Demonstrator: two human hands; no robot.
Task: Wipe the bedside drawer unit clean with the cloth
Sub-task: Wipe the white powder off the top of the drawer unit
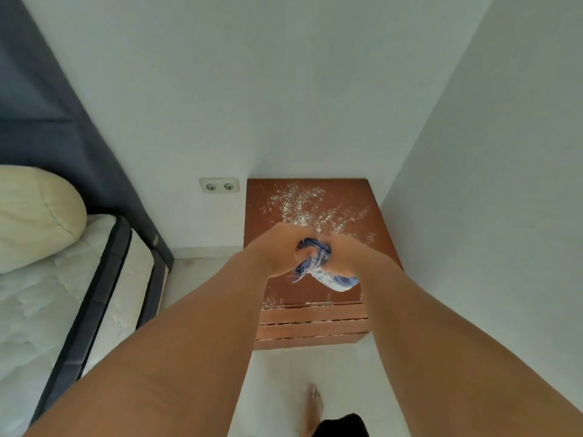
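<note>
The brown wooden bedside drawer unit (372,197) stands in the corner against the white walls. White powder (310,208) is scattered over the far half of its top, and a few specks lie along the front edge. A blue and white cloth (321,266) is bunched between my two hands above the middle of the top. My left hand (279,250) grips its left side and my right hand (342,255) grips its right side. A loose end of the cloth hangs down toward the front of the top. The drawer fronts show below my hands.
A bed with a white mattress (47,298), a cream pillow (34,212) and a dark blue headboard (41,99) fills the left. A double wall socket (219,185) sits left of the unit. My bare foot (312,405) rests on the pale floor.
</note>
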